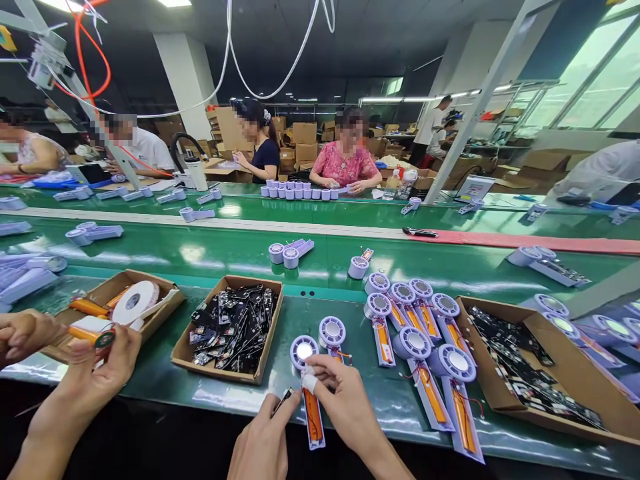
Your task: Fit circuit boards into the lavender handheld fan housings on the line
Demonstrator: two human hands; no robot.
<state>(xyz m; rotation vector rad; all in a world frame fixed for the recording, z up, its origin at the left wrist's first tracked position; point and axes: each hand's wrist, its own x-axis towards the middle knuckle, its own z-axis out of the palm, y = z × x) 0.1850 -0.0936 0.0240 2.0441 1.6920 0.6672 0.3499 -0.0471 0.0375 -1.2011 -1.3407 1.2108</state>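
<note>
A lilac handheld fan lies on the green bench in front of me, its round head away from me and an orange battery in its open handle. My left hand is closed beside the handle, pinching a thin black circuit board seen nearly edge-on. Over the neck of the fan, my right hand has its fingers pinched together; white wrapping covers a fingertip. What those fingers grip is hidden. Just behind them is a second fan with red wires.
Left stands a cardboard tray of black circuit boards; right, another box of boards. Several battery-fitted fans lie between. At far left, a co-worker's hands hold an orange battery. Beyond runs a green belt carrying fans.
</note>
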